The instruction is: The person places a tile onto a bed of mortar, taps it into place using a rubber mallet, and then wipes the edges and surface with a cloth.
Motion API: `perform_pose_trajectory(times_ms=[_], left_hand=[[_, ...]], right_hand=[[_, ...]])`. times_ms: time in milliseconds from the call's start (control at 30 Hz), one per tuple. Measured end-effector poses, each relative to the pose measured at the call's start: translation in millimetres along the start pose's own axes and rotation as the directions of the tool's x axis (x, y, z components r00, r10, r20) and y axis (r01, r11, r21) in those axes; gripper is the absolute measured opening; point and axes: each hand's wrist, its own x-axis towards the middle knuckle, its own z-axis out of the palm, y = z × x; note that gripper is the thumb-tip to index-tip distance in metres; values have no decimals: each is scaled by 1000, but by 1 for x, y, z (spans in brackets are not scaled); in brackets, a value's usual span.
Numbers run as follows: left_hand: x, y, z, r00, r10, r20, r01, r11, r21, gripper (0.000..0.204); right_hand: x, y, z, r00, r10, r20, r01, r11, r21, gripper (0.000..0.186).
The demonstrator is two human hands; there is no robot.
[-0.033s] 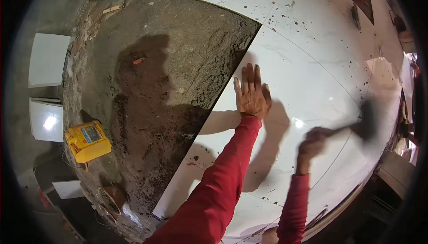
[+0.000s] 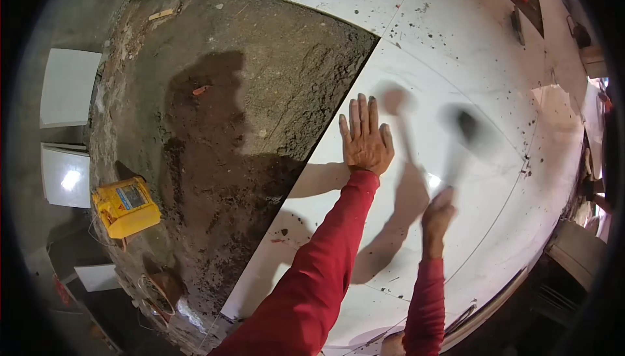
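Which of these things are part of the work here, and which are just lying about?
In use:
white floor tile, under the left fingers
blurred mallet, in the right fingers

Apparently lying about:
yellow container
orange scrap on the rough bed
loose white tiles, far left

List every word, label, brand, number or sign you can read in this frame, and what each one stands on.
No text is legible.
Label on the yellow boxy object: printed, but too small to read.
Mallet in the right hand: head motion-blurred; no marking can be made out.
White tiles: dark specks and seams, no lettering visible.
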Motion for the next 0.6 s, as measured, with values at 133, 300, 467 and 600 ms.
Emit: perform_pose_trajectory(times_ms=[133, 300, 467, 600], left_hand=[[2, -23, 1, 999, -5, -39, 9, 996, 90, 67], [4, 6, -4, 999, 31, -7, -31, 999, 35, 67], [-12, -25, -2, 1000, -25, 14, 23, 993, 117, 68], [3, -5, -2, 1000, 2, -15, -1, 998, 62, 69]], right_hand=[[28, -107, -34, 990, 120, -69, -97, 957, 272, 49], [-8, 9, 10, 876, -400, -270, 371, 916, -155, 49], [2, -107, -27, 986, 163, 12, -163, 967, 195, 39], [-20, -24, 15, 999, -52, 0, 52, 997, -59, 37]])
